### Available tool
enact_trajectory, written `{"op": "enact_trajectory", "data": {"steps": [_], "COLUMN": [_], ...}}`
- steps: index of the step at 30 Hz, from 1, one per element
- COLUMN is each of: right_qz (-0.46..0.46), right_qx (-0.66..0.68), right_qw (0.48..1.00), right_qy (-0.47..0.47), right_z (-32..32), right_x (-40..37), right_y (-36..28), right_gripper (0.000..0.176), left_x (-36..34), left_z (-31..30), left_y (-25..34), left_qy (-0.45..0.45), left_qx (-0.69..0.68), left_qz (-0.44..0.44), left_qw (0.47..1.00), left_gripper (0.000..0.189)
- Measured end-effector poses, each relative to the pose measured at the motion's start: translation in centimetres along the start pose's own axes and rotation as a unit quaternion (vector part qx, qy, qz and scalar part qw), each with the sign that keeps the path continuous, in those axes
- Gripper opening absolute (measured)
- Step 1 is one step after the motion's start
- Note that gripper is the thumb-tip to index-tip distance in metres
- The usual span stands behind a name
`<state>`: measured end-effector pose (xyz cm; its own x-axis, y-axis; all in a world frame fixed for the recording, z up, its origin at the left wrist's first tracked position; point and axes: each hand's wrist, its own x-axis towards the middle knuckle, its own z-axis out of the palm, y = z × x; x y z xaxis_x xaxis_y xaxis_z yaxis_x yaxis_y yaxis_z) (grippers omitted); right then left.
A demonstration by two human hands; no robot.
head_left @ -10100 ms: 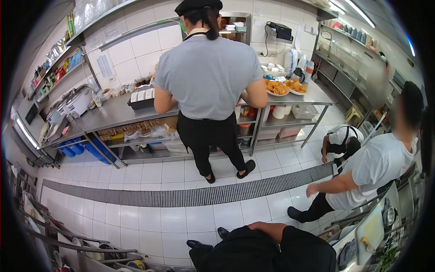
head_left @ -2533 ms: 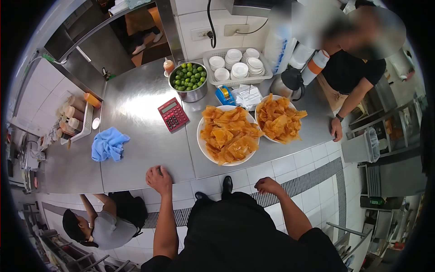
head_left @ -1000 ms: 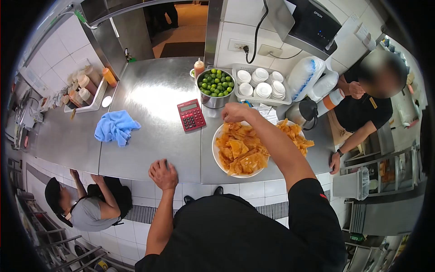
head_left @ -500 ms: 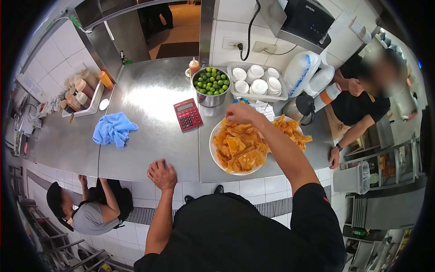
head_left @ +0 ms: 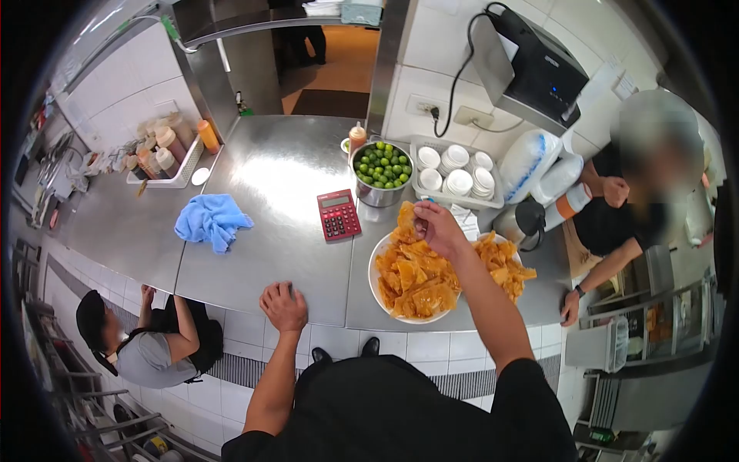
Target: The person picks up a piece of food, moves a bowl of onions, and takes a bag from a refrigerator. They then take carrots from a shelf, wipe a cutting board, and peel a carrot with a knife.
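Observation:
My right hand (head_left: 439, 228) is closed on a thin orange crisp (head_left: 406, 219), holding it up over the back of a white bowl. Golden-orange crisps (head_left: 419, 277) are heaped in that bowl (head_left: 375, 292), and a second heap of them (head_left: 502, 266) sits to the right, partly hidden by my forearm. My left hand (head_left: 284, 306) rests on the counter's front edge, fingers apart and holding nothing. Nearest to it on the steel top lies a red calculator (head_left: 339, 215).
Behind the bowls stand a metal pot of green limes (head_left: 381, 192), a basket of white cups (head_left: 458, 175) and a flask (head_left: 522, 223). A blue cloth (head_left: 212, 222) and sauce bottles (head_left: 167, 159) are leftward. One person leans at the right end; another is lower left.
My right hand has come up slightly from the heap, and an orange crisp now shows in its fingers. My left hand stays on the counter edge. The whole view has shifted a little.

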<state>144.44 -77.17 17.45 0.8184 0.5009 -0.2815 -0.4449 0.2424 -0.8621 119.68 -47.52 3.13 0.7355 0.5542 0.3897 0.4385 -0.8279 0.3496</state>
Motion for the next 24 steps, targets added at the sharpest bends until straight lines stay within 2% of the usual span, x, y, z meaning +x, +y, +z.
{"op": "enact_trajectory", "data": {"steps": [1, 3, 7, 9, 11, 13, 15, 17, 19, 20, 22, 24], "right_qz": [0.002, -0.031, -0.020, -0.070, -0.147, -0.340, -0.449, -0.483, -0.518, -0.520, -0.520, -0.518], "right_qx": [-0.003, 0.124, 0.248, 0.290, 0.243, 0.112, 0.045, 0.114, 0.100, 0.098, 0.106, 0.112], "right_qw": [1.000, 0.991, 0.968, 0.950, 0.947, 0.891, 0.808, 0.755, 0.664, 0.663, 0.636, 0.641], "right_qy": [-0.010, 0.021, -0.037, -0.089, -0.149, -0.278, -0.378, -0.428, -0.531, -0.530, -0.560, -0.555], "right_z": [1.1, 3.3, 8.3, 12.6, 17.2, 20.0, 22.9, 26.3, 28.0, 29.2, 32.0, 34.3], "right_x": [-0.6, -2.0, -5.3, -9.0, -14.0, -17.7, -21.3, -23.9, -24.2, -24.7, -26.5, -28.0], "right_y": [0.0, 0.4, 0.3, -0.9, -2.9, -4.1, -5.9, -5.6, -5.4, -5.4, -5.3, -4.7], "right_gripper": [0.011, 0.009, 0.012, 0.014, 0.013, 0.010, 0.006, 0.007, 0.011, 0.011, 0.012, 0.006], "left_x": [0.0, 0.0, 0.1, 0.1, 0.1, 0.0, -0.3, -1.5, -4.2, -6.0, -11.3, -19.0], "left_z": [0.0, 0.1, 0.0, -0.4, -0.6, -0.8, -1.4, -2.2, -4.3, -5.2, -5.3, -4.6], "left_y": [0.0, 0.0, 0.0, -0.4, -0.2, -0.8, -2.5, -4.6, -6.9, -8.0, -12.5, -18.7], "left_qy": [-0.003, -0.003, -0.004, 0.002, -0.011, -0.011, -0.018, -0.040, -0.018, 0.002, -0.055, -0.104], "left_qx": [0.005, 0.000, -0.006, -0.005, -0.034, -0.073, -0.106, -0.234, -0.212, -0.191, -0.196, -0.152], "left_qz": [0.000, -0.005, -0.003, -0.005, -0.008, -0.007, 0.001, -0.027, -0.012, 0.000, -0.085, -0.143], "left_qw": [1.000, 1.000, 1.000, 1.000, 0.999, 0.997, 0.994, 0.971, 0.977, 0.982, 0.975, 0.972], "left_gripper": [0.027, 0.027, 0.027, 0.027, 0.027, 0.027, 0.026, 0.024, 0.023, 0.021, 0.024, 0.026]}}
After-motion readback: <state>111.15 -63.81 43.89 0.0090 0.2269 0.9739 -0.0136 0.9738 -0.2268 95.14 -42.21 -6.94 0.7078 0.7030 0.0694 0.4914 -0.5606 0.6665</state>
